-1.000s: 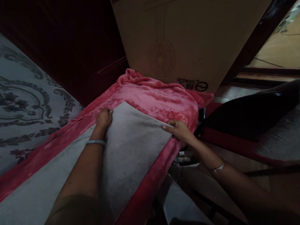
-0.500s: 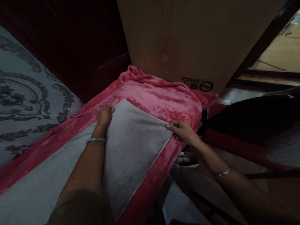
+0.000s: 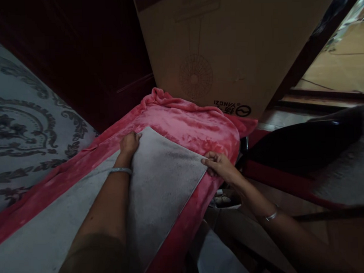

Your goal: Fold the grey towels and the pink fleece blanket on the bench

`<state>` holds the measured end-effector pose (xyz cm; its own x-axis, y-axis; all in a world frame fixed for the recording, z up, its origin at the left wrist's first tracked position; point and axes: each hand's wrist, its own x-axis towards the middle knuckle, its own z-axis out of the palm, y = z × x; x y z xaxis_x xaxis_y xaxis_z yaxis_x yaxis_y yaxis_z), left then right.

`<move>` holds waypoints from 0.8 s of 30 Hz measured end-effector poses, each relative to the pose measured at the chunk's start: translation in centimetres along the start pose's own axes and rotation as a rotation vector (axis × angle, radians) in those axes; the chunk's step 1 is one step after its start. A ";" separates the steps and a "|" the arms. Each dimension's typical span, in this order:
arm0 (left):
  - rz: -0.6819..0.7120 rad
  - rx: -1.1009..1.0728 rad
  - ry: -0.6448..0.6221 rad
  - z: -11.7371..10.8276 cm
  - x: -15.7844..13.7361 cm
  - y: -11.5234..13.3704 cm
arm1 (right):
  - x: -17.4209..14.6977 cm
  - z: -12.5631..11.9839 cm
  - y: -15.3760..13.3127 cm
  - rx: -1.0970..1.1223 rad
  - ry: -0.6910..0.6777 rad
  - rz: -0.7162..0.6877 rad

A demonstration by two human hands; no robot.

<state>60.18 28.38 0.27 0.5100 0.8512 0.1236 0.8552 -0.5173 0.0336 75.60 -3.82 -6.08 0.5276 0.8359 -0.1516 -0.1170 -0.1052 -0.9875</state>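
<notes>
Two bare hands in the head view: the left hand (image 3: pixel 130 144) is curled closed on the far left edge of a grey cloth (image 3: pixel 164 189), the right hand (image 3: pixel 220 165) pinches its right corner. The grey cloth lies over a pink blanket (image 3: pixel 181 122). The step appears to be straightening; the next move probably calls for even tension. The cloth is matte, straight-edged; the blanket, plush, bunches far off beside a cardboard box (image 3: pixel 241 50).

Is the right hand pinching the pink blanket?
No, the right hand pinches a corner of the grey cloth, which lies over the pink blanket.
</notes>
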 end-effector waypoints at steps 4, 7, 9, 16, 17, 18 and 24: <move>-0.035 -0.046 0.057 1.2 0.0 -0.2 | -0.1 0.1 0.4 0.006 0.018 -0.015; -0.035 -0.053 -0.012 1.2 0.3 -0.5 | 0.0 0.0 0.3 -0.004 -0.002 0.030; -0.023 -0.052 -0.044 0.6 0.8 -0.6 | 0.1 0.0 0.3 -0.011 -0.022 0.040; 0.090 -0.117 -0.076 -0.5 3.3 1.7 | 0.6 0.2 0.8 -0.007 -0.050 0.023; 0.089 -0.127 -0.063 -0.3 3.5 2.1 | 0.6 0.2 0.8 -0.003 -0.050 0.016; 0.081 -0.137 -0.046 0.1 3.6 2.4 | 0.5 0.2 0.9 0.000 -0.050 0.006; 0.001 -0.182 0.054 2.5 3.6 2.5 | -0.2 0.3 0.8 -0.023 0.000 -0.055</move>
<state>64.36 30.38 -1.68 0.5011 0.8471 0.1769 0.8212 -0.5299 0.2117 75.16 -3.91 -6.86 0.5327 0.8408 -0.0969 -0.0688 -0.0711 -0.9951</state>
